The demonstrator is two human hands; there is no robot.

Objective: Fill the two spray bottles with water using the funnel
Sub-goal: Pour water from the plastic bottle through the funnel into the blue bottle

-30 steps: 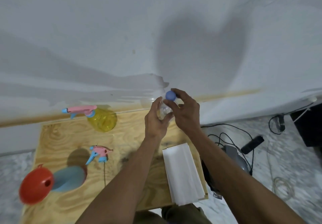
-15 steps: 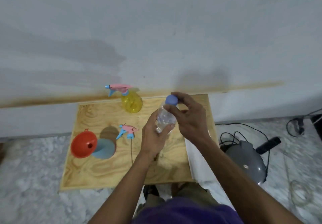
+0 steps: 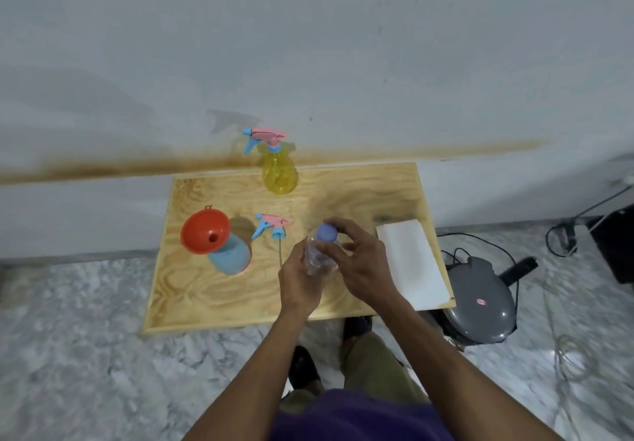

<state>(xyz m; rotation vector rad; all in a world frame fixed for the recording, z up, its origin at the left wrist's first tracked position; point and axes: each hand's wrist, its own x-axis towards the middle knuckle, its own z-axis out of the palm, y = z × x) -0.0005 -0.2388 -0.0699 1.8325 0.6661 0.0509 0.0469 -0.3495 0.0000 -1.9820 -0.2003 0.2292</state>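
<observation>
The water bottle (image 3: 320, 255) is clear with a blue cap (image 3: 326, 233), and it is held up over the table (image 3: 343, 186) near the middle. The left hand (image 3: 298, 282) has its fingers (image 3: 297, 258) wrapped tight around the bottle's body. The right hand (image 3: 363, 265) has its fingers (image 3: 343, 226) curled over the cap and pinching it from the top.

At about 10 o'clock from the hands lies a loose spray top (image 3: 272, 226), pink and blue, with its thin tube pointing back toward the person. Farther out at 9 o'clock stands the blue spray bottle (image 3: 231, 257) with the orange funnel (image 3: 204, 231) sitting in its neck, tipped a little. At 12 o'clock, by the far edge of the table, stands the yellow spray bottle (image 3: 278, 173) with its pink and blue top on.

At 3 o'clock, just beside the right hand, a white folded paper towel (image 3: 411, 262) lies on the table. Past the table's edge, a grey round thing (image 3: 480, 306) with black cords sits on the marble floor (image 3: 68, 337).
</observation>
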